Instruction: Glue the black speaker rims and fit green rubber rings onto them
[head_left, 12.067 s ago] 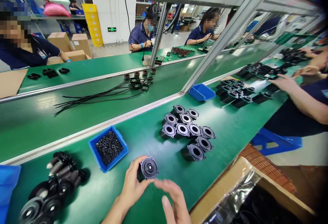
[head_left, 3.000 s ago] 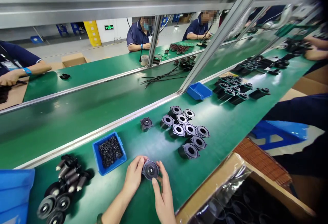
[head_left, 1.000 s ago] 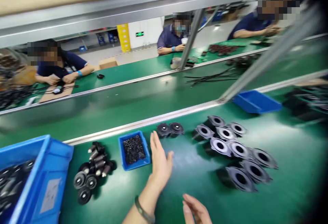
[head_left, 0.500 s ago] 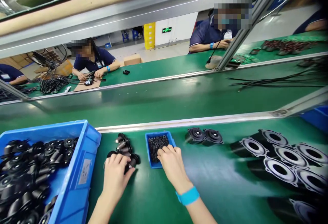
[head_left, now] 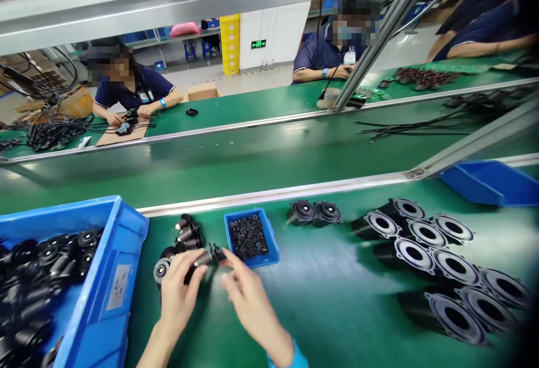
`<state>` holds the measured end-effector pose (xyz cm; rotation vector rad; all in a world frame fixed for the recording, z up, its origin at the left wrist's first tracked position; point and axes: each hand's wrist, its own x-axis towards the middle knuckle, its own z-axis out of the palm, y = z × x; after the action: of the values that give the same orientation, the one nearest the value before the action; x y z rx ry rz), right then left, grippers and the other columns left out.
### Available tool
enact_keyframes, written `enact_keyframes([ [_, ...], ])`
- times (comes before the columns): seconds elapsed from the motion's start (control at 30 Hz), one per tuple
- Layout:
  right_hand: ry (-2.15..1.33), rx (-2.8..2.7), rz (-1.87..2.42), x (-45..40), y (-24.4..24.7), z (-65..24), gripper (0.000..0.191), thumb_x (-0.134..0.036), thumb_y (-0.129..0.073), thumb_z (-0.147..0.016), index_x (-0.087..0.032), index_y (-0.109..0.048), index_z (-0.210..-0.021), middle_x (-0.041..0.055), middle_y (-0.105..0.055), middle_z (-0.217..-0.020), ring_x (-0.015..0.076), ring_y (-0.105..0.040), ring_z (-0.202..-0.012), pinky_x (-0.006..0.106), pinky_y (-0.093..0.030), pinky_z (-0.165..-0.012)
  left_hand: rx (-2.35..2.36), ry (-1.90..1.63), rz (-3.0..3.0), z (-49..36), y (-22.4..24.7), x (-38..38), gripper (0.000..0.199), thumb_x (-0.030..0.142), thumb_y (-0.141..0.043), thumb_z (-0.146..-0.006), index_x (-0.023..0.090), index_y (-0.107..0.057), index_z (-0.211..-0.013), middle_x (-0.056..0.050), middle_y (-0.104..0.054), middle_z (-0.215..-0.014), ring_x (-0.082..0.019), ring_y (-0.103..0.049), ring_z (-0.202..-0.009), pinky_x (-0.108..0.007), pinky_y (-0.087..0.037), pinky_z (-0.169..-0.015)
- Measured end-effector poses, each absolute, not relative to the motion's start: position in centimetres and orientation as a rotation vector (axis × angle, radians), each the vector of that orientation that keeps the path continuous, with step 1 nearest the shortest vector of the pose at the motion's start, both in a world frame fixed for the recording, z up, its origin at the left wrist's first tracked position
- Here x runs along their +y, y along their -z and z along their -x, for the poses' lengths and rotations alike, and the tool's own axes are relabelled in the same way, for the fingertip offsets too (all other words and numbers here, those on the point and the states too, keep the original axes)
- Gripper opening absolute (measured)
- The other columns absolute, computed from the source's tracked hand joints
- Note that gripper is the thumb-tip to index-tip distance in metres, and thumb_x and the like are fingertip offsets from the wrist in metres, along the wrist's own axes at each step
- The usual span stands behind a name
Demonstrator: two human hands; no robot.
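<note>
My left hand (head_left: pixel 179 281) is closed around a dark cylindrical motor rotor (head_left: pixel 207 257) with a black disc at its right end. My right hand (head_left: pixel 255 298) has its curled fingertips at that disc end. Whatever small piece they may pinch is hidden. Beyond my hands stands a small blue tray (head_left: pixel 273 251) of small black rings (head_left: pixel 248 236). Several more rotors (head_left: pixel 188 233) lie on the green bench behind and beside my left hand; one stands disc up at its left.
A large blue bin (head_left: pixel 126 261) of similar rotors is at the left. Two black assembled units (head_left: pixel 314 213) sit right of the tray. Several black flanged housings (head_left: pixel 415 255) stand farther right, near a blue container (head_left: pixel 484 182). Co-workers (head_left: pixel 135 87) sit across the metal-framed line.
My right hand has left the ring tray and come left to the rotor's disc end. My left hand has drawn a rotor from the group and lifted it. The view has shifted right.
</note>
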<state>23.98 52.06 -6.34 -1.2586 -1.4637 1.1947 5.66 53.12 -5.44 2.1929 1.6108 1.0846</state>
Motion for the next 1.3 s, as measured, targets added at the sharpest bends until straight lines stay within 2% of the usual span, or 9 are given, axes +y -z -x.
enact_keyframes([
  [0.13, -1.402, -0.719, 1.182, 50.0, 7.4, -22.8, 0.056, -0.058, -0.052, -0.090, -0.020, -0.048, -0.131, -0.0010, -0.061, -0.070, 0.0115, -0.051, -0.051, 0.023, -0.043, -0.048, 1.132, -0.867, -2.260, -8.2, 3.1, 53.9, 0.028, 0.033, -0.067, -0.089, 0.022, -0.063, -0.115, -0.005, -0.070, -0.100, -0.020, -0.061, -0.094, -0.030, -0.050, -0.083],
  [0.27, -1.204, -0.332, 1.297, 48.4, 9.4, -26.4, 0.057, -0.065, -0.062, -0.080, -0.022, -0.051, -0.116, -0.0042, -0.058, -0.069, 0.0088, -0.046, -0.048, 0.022, -0.039, -0.047, 1.148, -0.376, -2.460, -11.8, 2.6, 56.7, 0.024, 0.015, -0.052, -0.095, 0.022, -0.066, -0.114, -0.007, -0.071, -0.101, -0.022, -0.057, -0.094, -0.036, -0.046, -0.082],
  [0.37, -1.141, -0.219, 1.356, 47.0, 10.5, -29.1, 0.058, -0.062, -0.071, -0.073, -0.022, -0.051, -0.111, -0.0035, -0.061, -0.073, 0.0096, -0.048, -0.052, 0.023, -0.043, -0.052, 1.185, -0.167, -2.568, -14.6, 3.6, 58.8, 0.024, 0.004, -0.055, -0.089, 0.018, -0.074, -0.088, -0.009, -0.070, -0.085, -0.025, -0.057, -0.089, -0.040, -0.044, -0.079],
  [0.5, -1.166, -0.184, 1.332, 45.2, 9.9, -30.6, 0.062, -0.058, -0.073, -0.074, -0.024, -0.050, -0.121, -0.0040, -0.061, -0.073, 0.0107, -0.050, -0.055, 0.024, -0.045, -0.056, 1.169, -0.219, -2.498, -16.1, 4.3, 60.4, 0.030, -0.004, -0.057, -0.081, 0.016, -0.069, -0.061, -0.011, -0.067, -0.070, -0.026, -0.061, -0.085, -0.043, -0.045, -0.083],
  [0.63, -1.198, -0.151, 1.227, 44.5, 8.2, -30.9, 0.064, -0.054, -0.074, -0.077, -0.025, -0.050, -0.130, -0.0023, -0.062, -0.076, 0.0125, -0.054, -0.062, 0.025, -0.048, -0.060, 1.148, -0.356, -2.363, -15.4, 3.1, 59.9, 0.021, 0.008, -0.056, -0.088, 0.018, -0.072, -0.080, -0.008, -0.073, -0.084, -0.023, -0.067, -0.085, -0.039, -0.049, -0.083],
  [0.73, -1.193, -0.111, 1.138, 44.5, 6.8, -31.0, 0.060, -0.052, -0.077, -0.076, -0.027, -0.054, -0.125, 0.0005, -0.066, -0.084, 0.0149, -0.058, -0.070, 0.027, -0.052, -0.064, 1.053, -0.508, -1.996, -16.0, 2.9, 57.9, 0.018, 0.027, -0.056, -0.094, 0.017, -0.071, -0.093, -0.006, -0.075, -0.082, -0.018, -0.070, -0.073, -0.028, -0.054, -0.067],
  [0.87, -1.180, -0.096, 1.020, 44.1, 5.4, -31.3, 0.053, -0.047, -0.078, -0.076, -0.028, -0.057, -0.122, 0.0006, -0.067, -0.083, 0.0148, -0.060, -0.069, 0.030, -0.054, -0.069, 0.870, -0.633, -1.048, -19.0, 3.9, 54.0, 0.034, 0.045, -0.082, -0.070, 0.013, -0.073, -0.079, -0.006, -0.072, -0.068, -0.013, -0.065, -0.056, -0.020, -0.048, -0.051],
  [1.03, -1.169, -0.069, 0.965, 43.1, 5.0, -32.3, 0.050, -0.045, -0.079, -0.075, -0.025, -0.061, -0.118, 0.0032, -0.069, -0.083, 0.0170, -0.064, -0.067, 0.035, -0.055, -0.071, 0.789, -0.685, -0.667, -22.7, 4.7, 51.2, 0.031, 0.037, -0.093, -0.055, 0.016, -0.076, -0.068, 0.000, -0.065, -0.073, -0.005, -0.058, -0.047, -0.014, -0.044, -0.046],
  [1.3, -1.017, 0.142, 0.920, 41.9, 5.9, -35.1, 0.050, -0.045, -0.083, -0.071, -0.025, -0.066, -0.114, -0.0005, -0.068, -0.074, 0.0140, -0.062, -0.064, 0.029, -0.055, -0.066, 0.739, -0.581, -0.704, -26.9, 5.0, 50.6, 0.026, 0.034, -0.093, -0.057, 0.016, -0.077, -0.067, -0.001, -0.063, -0.074, -0.005, -0.059, -0.052, -0.015, -0.049, -0.051],
])
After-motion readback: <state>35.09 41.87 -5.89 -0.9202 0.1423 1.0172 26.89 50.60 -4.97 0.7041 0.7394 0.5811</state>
